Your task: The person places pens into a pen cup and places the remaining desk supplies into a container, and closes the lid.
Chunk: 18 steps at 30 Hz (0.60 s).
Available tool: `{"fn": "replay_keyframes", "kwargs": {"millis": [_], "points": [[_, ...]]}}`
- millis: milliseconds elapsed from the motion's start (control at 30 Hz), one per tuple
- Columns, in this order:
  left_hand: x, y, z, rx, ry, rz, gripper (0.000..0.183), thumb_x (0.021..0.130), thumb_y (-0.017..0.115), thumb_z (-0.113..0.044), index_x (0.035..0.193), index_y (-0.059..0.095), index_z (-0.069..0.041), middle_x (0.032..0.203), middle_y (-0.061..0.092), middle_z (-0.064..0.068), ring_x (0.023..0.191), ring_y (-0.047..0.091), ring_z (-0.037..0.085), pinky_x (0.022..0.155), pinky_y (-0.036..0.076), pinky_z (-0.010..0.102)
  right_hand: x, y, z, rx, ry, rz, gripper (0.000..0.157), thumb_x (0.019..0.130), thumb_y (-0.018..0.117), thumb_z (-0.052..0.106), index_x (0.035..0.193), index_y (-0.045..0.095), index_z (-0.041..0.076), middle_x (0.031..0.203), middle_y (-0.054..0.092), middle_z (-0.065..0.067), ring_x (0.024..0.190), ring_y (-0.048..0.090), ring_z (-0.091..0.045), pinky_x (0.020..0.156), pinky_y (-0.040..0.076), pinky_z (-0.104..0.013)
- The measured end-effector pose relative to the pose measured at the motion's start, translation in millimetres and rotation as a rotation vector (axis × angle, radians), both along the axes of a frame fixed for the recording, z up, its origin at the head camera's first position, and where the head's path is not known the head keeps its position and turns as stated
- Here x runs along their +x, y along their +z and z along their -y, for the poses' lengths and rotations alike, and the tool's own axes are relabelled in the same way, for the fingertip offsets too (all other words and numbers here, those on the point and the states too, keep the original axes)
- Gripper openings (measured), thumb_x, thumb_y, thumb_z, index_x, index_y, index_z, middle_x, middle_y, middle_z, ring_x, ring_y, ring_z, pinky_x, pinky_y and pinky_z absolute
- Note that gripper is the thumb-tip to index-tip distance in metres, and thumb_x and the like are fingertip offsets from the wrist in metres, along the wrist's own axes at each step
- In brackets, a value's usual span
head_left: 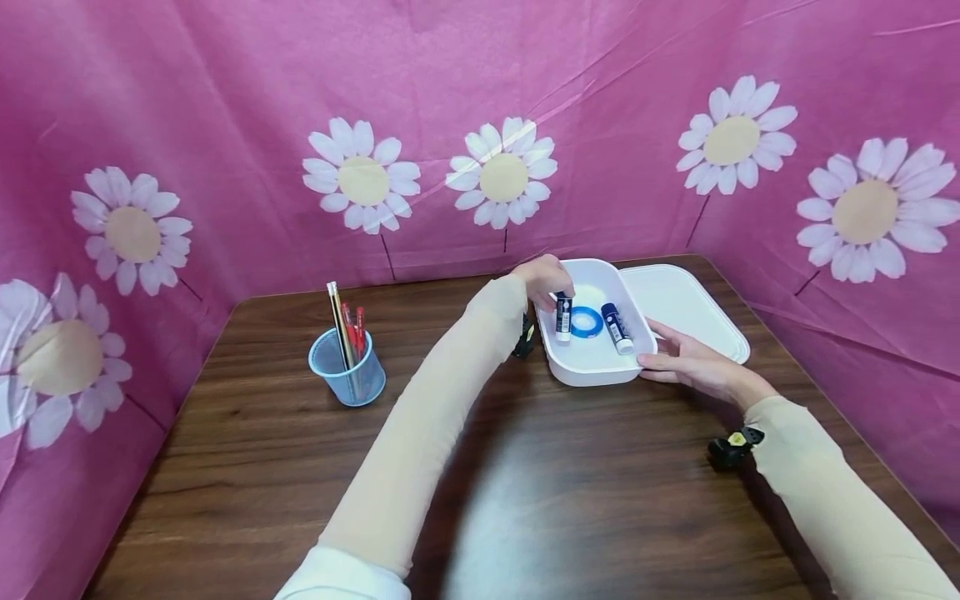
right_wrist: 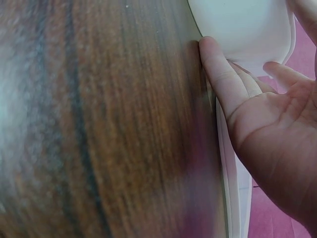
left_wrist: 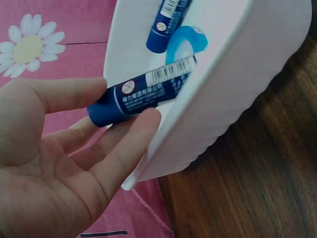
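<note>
A white plastic box (head_left: 597, 377) stands near the table's back edge. My left hand (head_left: 546, 279) pinches a dark blue glue stick (head_left: 564, 320) by its cap end between thumb and fingers. In the left wrist view that glue stick (left_wrist: 143, 91) tilts over the box's rim, its far end hidden behind the wall. Inside the box lie a second glue stick (head_left: 617, 329) and a blue ring-shaped tape roll (head_left: 587, 322). My right hand (head_left: 701, 368) touches the box's right side with fairly straight fingers; the right wrist view shows a fingertip (right_wrist: 208, 45) against the box's lower wall.
A flat white lid (head_left: 686, 304) lies on the table right of the box. Left of the box, a light blue mesh cup (head_left: 348, 379) holds pencils and red pens. A pink flowered cloth (head_left: 420, 83) hangs behind the wooden table (head_left: 247, 467).
</note>
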<state>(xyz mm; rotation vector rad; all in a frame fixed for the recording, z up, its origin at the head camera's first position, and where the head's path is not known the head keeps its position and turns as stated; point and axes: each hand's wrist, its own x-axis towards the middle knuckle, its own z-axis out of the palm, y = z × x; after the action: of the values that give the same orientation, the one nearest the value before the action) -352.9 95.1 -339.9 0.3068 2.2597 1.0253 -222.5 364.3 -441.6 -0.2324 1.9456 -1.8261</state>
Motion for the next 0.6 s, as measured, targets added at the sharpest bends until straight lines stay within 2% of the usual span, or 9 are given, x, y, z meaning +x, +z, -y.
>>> {"fn": "replay_keyframes", "kwargs": {"millis": [200,367,500,600], "points": [[-3.2,-5.5,-1.2,0.025,-0.014,0.074,0.039,0.099,0.066,-0.01,0.135,0.056,0.003,0.124,0.061,0.016,0.108,0.067,0.031,0.086,0.059,0.036,0.9,2.5,2.4,0.002,-0.002,0.013,0.089,0.102,0.059,0.002,0.162,-0.006,0.009,0.157,0.014,-0.037,0.114,0.063,-0.013,0.1,0.049,-0.038],[0.3,-0.2,-2.5,-0.022,-0.023,0.157,0.043,0.101,0.063,-0.009,0.139,0.048,0.002,0.127,0.06,0.016,0.114,0.065,0.029,0.09,0.057,0.034,0.2,2.7,3.2,0.002,0.001,0.014,0.088,0.102,0.059,0.002,0.162,-0.006,0.008,0.157,0.014,-0.037,0.115,0.062,-0.013,0.101,0.049,-0.038],[-4.8,-4.8,-4.1,-0.059,-0.037,0.209,0.041,0.1,0.065,-0.011,0.134,0.046,0.002,0.114,0.066,0.017,0.095,0.071,0.025,0.09,0.057,0.032,0.1,2.0,3.2,-0.002,0.006,0.011,0.088,0.102,0.059,0.003,0.162,-0.005,0.006,0.157,0.014,-0.037,0.117,0.062,-0.014,0.101,0.049,-0.038],[-9.6,-10.8,-5.4,-0.055,-0.039,0.217,0.038,0.099,0.065,-0.01,0.13,0.047,0.003,0.104,0.067,0.017,0.079,0.068,0.023,0.088,0.058,0.032,0.2,2.1,3.3,-0.007,0.006,0.012,0.088,0.102,0.059,0.002,0.161,-0.005,0.005,0.156,0.015,-0.037,0.117,0.061,-0.015,0.101,0.049,-0.039]]}}
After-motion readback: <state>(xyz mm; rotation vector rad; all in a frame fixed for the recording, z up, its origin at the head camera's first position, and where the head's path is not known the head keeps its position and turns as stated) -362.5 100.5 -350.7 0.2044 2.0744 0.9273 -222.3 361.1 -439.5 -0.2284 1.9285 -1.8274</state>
